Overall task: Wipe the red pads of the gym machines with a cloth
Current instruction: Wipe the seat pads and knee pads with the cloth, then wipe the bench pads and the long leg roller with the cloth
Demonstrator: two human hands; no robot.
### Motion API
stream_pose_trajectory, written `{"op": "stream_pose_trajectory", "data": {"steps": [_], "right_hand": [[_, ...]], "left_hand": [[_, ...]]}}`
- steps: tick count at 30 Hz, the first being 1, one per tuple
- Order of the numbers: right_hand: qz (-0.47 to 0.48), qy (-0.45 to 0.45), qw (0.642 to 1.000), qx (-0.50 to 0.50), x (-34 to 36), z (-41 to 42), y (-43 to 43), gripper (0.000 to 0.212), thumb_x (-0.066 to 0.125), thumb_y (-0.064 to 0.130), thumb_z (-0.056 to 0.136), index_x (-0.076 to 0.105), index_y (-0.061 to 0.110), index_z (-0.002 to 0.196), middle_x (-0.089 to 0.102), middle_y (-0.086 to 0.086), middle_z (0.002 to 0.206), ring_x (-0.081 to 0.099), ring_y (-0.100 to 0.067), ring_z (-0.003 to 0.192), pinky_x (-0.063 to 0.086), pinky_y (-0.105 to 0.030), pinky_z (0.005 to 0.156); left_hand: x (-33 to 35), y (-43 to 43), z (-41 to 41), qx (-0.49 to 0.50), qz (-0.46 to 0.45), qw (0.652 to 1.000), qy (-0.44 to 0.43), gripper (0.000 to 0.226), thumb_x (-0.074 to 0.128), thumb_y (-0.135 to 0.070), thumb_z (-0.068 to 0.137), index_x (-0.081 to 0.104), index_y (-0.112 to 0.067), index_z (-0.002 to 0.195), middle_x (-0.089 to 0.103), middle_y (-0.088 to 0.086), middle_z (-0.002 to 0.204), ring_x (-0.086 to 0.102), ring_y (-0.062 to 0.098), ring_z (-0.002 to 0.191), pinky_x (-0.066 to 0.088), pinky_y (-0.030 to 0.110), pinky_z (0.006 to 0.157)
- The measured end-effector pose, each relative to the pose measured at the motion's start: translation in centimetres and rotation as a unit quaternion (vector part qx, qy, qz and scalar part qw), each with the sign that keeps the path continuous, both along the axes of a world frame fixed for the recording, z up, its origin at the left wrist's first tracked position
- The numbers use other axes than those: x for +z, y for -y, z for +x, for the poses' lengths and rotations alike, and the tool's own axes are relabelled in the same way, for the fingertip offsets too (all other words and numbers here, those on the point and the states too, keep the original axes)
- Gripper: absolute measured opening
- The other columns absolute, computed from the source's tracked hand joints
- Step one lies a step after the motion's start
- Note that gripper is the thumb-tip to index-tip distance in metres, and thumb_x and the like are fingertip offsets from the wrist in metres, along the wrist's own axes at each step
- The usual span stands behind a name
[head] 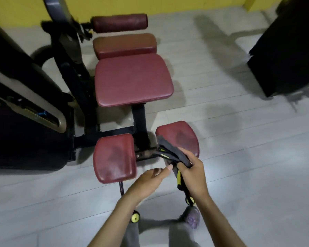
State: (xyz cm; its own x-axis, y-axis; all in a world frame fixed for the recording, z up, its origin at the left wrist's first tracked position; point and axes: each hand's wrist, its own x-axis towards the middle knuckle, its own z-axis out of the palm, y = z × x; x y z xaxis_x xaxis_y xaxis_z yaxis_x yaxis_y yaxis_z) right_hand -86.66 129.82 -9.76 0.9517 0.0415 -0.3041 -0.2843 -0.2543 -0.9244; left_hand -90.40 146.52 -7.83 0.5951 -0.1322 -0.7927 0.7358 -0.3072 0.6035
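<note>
Yellow wall (pixel 150 4), grey tiled floor (pixel 239 139)

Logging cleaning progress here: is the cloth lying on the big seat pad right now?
No, the right hand grips the cloth well short of the big seat pad, whose top shows nothing on it.

Pale grey tiled floor (pixel 239 157) all around beneath the right hand's (pixel 191 177) grip on the cloth (pixel 169 150). Bears the machine's black frame (pixel 114 132) just beyond and left of that grip, a dark housing (pixel 25 148) far to its left, a black block (pixel 284 50) well beyond to the right, purple footwear (pixel 192 218) just nearer.
</note>
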Motion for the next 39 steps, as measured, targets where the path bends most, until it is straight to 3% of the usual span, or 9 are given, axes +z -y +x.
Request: {"op": "stream_pose_trajectory", "data": {"steps": [2,5,13,16,23,27,32,36,39], "right_hand": [[0.016,0.016,1.0,-0.002,2.4,-0.1,4.2,0.058,0.058,-0.013,0.082,0.073,0.03,0.118,0.076,0.012,0.1,0.071,-0.007,0.091,0.053,-0.015,0.074],[0.014,0.045,0.999,0.014,5.1,-0.2,11.0,0.06,0.06,-0.012,0.084,0.07,0.033,0.123,0.073,0.013,0.113,0.069,-0.007,0.104,0.054,-0.02,0.086],[-0.064,0.12,0.98,0.147,8.3,2.4,24.5,0.059,0.069,0.005,0.087,0.059,0.029,0.14,0.057,0.017,0.14,0.054,-0.005,0.131,0.048,-0.029,0.108],[-0.088,0.114,0.97,0.196,8.1,5.3,26.9,0.046,0.07,0.026,0.091,0.063,0.032,0.135,0.054,0.021,0.145,0.047,0.0,0.137,0.042,-0.03,0.114],[-0.076,0.081,0.96,0.257,7.6,16.2,26.3,0.043,0.065,0.018,0.098,0.059,0.032,0.138,0.06,0.023,0.133,0.055,0.0,0.126,0.045,-0.022,0.107],[-0.022,0.054,0.966,0.253,7.2,22.7,23.9,0.046,0.068,0.019,0.097,0.056,0.026,0.14,0.061,0.018,0.131,0.058,-0.001,0.124,0.047,-0.018,0.103],[0.035,-0.05,0.983,0.174,7.6,30.3,21.9,0.036,0.078,0.027,0.089,0.057,0.038,0.116,0.075,0.006,0.096,0.072,-0.008,0.09,0.054,-0.019,0.073],[0.098,-0.098,0.977,0.161,7.9,36.8,21.6,0.04,0.081,0.024,0.087,0.058,0.027,0.12,0.077,0.002,0.102,0.074,-0.014,0.098,0.058,-0.035,0.088],[0.079,-0.108,0.977,0.169,6.7,42.2,21.6,0.038,0.083,0.016,0.086,0.061,0.022,0.116,0.078,0.0,0.102,0.074,-0.016,0.097,0.058,-0.041,0.091]], "left_hand": [[2.9,5.8,0.8,0.046,-0.056,0.997,0.008,0.054,0.041,-0.084,0.088,0.049,-0.054,0.133,0.049,-0.034,0.135,0.043,-0.002,0.128,0.028,0.027,0.108],[4.7,13.6,1.5,0.113,-0.089,0.989,0.031,0.079,0.047,-0.095,0.075,0.047,-0.053,0.143,0.046,-0.029,0.149,0.037,-0.002,0.142,0.023,0.037,0.123],[8.7,28.6,6.6,0.383,-0.202,0.898,0.085,0.042,0.068,-0.043,0.093,0.07,-0.014,0.123,0.076,0.01,0.114,0.071,0.025,0.111,0.053,0.044,0.102],[8.4,29.7,9.3,0.423,-0.16,0.888,0.088,0.026,0.071,-0.026,0.095,0.072,-0.013,0.118,0.077,0.011,0.109,0.073,0.029,0.106,0.055,0.047,0.099],[6.9,29.9,17.3,0.52,-0.124,0.837,0.119,0.02,0.069,-0.016,0.096,0.072,-0.012,0.115,0.079,0.009,0.103,0.075,0.027,0.099,0.059,0.041,0.088],[6.6,29.8,22.9,0.498,-0.042,0.843,0.201,0.015,0.067,-0.026,0.098,0.075,-0.016,0.107,0.079,0.004,0.097,0.075,0.022,0.095,0.057,0.051,0.095],[8.6,29.8,29.1,0.425,-0.019,0.87,0.249,0.038,0.05,-0.051,0.103,0.073,-0.021,0.1,0.076,0.004,0.094,0.072,0.021,0.093,0.055,0.051,0.091],[9.8,29.2,34.9,0.435,-0.075,0.873,0.208,0.03,0.042,-0.053,0.104,0.072,-0.051,0.105,0.072,-0.034,0.095,0.064,-0.017,0.096,0.049,0.028,0.095],[8.5,28.4,39.3,0.425,-0.078,0.88,0.198,0.036,0.041,-0.054,0.104,0.07,-0.044,0.121,0.069,-0.034,0.111,0.059,-0.02,0.106,0.05,0.028,0.098]]}}
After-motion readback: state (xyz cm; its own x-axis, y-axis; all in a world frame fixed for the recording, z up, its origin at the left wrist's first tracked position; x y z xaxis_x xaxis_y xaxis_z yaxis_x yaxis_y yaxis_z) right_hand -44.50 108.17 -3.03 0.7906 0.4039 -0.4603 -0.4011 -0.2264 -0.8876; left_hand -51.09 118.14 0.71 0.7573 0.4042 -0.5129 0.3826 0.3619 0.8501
